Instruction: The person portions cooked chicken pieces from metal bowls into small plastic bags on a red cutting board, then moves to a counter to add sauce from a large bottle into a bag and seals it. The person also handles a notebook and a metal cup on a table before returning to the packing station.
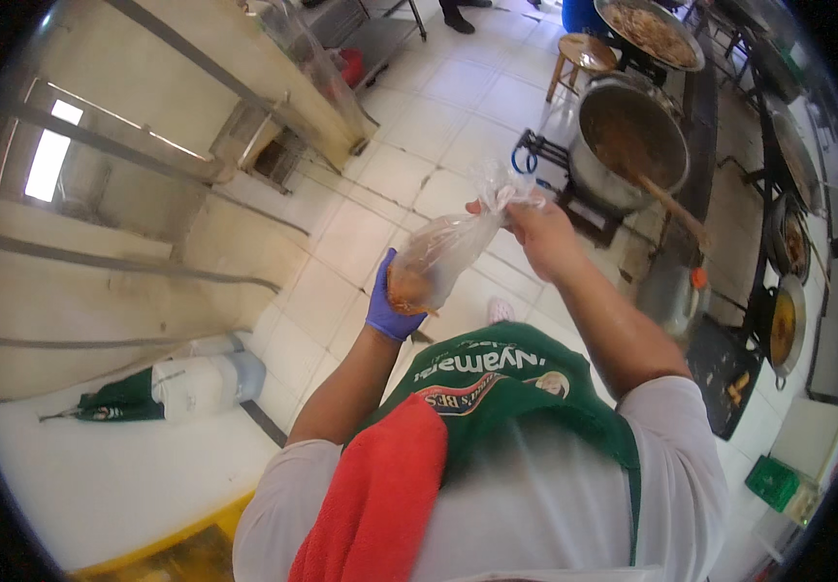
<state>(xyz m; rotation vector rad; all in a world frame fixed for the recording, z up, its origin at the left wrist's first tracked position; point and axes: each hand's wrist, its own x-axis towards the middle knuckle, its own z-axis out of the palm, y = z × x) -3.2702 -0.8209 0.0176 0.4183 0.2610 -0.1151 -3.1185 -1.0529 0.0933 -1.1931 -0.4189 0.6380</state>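
In front of my body I hold a clear plastic bag with brownish food in its bottom. My left hand, in a purple-blue glove, supports the bag from below and the side. The bare right hand grips the gathered neck of the bag, where the plastic is bunched and twisted. Loose film flares out above those fingers. What the food is cannot be made out through the cloudy plastic. Below the bag are my green apron, which bears writing, and a red towel over the left side of my chest.
To the right stands a large metal pot with a wooden paddle in it. A wide pan of food and a wooden stool are beyond. Frying pans line the far right. Another person's shoe shows at the top.
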